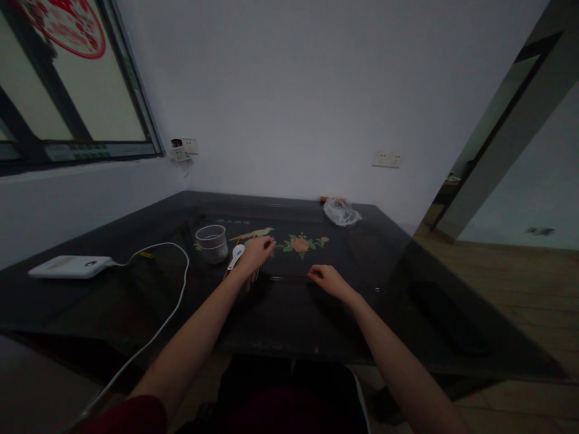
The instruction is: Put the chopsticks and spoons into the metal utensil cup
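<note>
My left hand [257, 254] is closed, its fingers curled together above the dark table [280, 319]. Whatever may be inside its fingers is hidden. Thin wooden chopsticks [249, 283] lie partly covered under that hand and wrist. Just left of it is a white spoon [236, 257] with a small blue mark on its handle or bowl. A clear plastic cup [211, 244] stands upright farther left. My right hand [331, 281] rests low over the table, fingers curled in, with nothing visible in them. Between and beyond both hands is a printed flower pattern [300, 243] on the tabletop.
A white power bank [70, 267] lies at the left, its white cable [184, 283] running off the front edge. A crumpled clear plastic bag [341, 212] sits by the wall. A dark flat object [447, 316] lies on the right side.
</note>
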The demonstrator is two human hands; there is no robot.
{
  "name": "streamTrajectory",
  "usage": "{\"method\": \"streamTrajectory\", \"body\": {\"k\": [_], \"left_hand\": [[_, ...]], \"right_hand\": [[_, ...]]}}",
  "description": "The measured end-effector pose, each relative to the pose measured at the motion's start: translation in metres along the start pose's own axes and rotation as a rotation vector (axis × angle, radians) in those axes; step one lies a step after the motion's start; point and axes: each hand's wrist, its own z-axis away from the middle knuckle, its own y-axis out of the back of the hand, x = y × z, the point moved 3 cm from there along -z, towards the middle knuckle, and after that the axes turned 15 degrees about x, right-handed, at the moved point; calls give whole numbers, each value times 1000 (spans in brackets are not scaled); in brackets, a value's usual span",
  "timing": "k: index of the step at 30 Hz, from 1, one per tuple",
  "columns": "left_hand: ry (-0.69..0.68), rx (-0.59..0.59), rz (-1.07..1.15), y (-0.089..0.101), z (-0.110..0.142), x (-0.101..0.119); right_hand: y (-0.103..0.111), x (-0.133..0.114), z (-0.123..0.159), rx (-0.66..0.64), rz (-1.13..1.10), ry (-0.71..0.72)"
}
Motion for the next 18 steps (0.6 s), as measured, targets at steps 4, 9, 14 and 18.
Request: {"method": "streamTrajectory", "body": {"k": [4,9,14,18], "left_hand": [[79,138,-150,11,-7,-25],[212,106,-351,11,-2,-46],[258,-3,-375,2,1,-54],[276,-43,-390,-2,3,-61]], "right_hand": [[0,-1,0,-6,-2,-23],[2,-2,1,-1,-1,-15],[3,-3,1,8,1,-7],[2,-2,1,6,-2,-4]]}}
